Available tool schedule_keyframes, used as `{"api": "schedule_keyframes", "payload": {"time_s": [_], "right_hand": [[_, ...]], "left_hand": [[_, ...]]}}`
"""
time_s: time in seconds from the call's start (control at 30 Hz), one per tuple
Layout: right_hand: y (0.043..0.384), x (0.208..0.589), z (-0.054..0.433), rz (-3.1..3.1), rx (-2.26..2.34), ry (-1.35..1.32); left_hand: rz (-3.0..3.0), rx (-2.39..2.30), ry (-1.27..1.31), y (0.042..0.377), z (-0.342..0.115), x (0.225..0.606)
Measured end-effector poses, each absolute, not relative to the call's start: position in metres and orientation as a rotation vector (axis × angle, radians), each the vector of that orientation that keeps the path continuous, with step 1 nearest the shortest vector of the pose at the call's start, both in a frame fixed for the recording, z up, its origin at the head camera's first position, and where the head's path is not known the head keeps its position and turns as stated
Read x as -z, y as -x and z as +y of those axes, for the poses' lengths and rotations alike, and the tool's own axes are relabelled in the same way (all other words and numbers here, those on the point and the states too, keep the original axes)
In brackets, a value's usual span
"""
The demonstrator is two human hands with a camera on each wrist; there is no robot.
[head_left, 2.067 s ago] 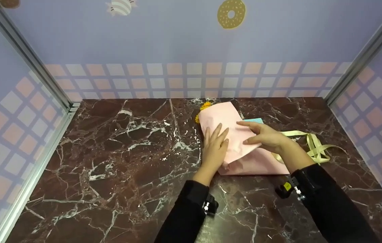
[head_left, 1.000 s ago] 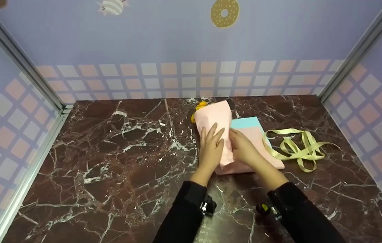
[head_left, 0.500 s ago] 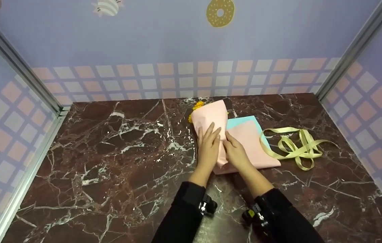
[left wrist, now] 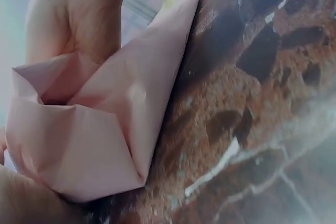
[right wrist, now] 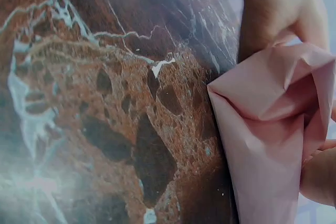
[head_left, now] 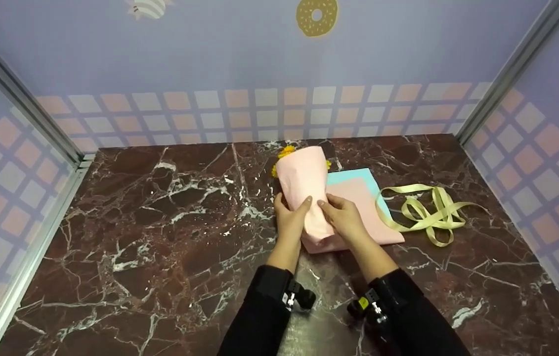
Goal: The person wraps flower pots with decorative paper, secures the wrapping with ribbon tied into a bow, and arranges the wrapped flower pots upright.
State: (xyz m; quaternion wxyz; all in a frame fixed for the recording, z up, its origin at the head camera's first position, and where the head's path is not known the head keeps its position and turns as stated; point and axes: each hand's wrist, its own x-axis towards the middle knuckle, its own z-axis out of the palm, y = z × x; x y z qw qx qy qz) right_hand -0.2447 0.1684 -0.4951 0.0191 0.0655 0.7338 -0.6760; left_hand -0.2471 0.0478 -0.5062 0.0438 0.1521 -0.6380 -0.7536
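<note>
Pink wrapping paper (head_left: 301,173) is rolled into a tapered cone around yellow flowers (head_left: 286,151), whose heads poke out beside its far end. Its narrower end points toward me. My left hand (head_left: 290,222) grips the cone's left side, thumb on top and fingers curled along the edge. From the right, my right hand (head_left: 347,217) pinches the paper, its thumb close to the left one. In the left wrist view the folded near end of the paper (left wrist: 79,145) gapes slightly between both hands. The stems are hidden inside.
Under and right of the cone lies more pink paper (head_left: 368,212) with light blue paper (head_left: 358,174) beneath it. A loosely tangled pale yellow-green ribbon (head_left: 437,217) lies to the right, partly over the sheets. The brown marble-patterned table (head_left: 160,247) ends at patterned walls (head_left: 259,59).
My right hand has folded the right side of the pink paper leftward, narrowing the cone. My left hand has gone from lying flat on top to gripping its left side.
</note>
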Motion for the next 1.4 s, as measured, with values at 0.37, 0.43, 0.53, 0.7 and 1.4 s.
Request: {"api": "schedule_keyframes", "payload": {"time_s": [0.37, 0.43, 0.53, 0.7, 1.4], "right_hand": [[0.238, 0.501, 0.160, 2.167, 2.167, -0.295], [0.236, 0.501, 0.156, 2.122, 2.189, -0.314], [0.234, 0.502, 0.150, 2.083, 2.190, -0.341], [0.230, 0.501, 0.139, 1.950, 2.249, -0.378], [0.238, 0.510, 0.136, 1.657, 2.403, -0.426]], "left_hand": [[-2.011, 2.338, -0.562, 0.241, 0.029, 0.498], [-2.009, 2.344, -0.569, 0.239, 0.025, 0.496], [-1.998, 2.356, -0.579, 0.237, 0.018, 0.492], [-2.014, 2.336, -0.594, 0.231, 0.008, 0.486], [-2.047, 2.318, -0.655, 0.236, 0.003, 0.487]]}}
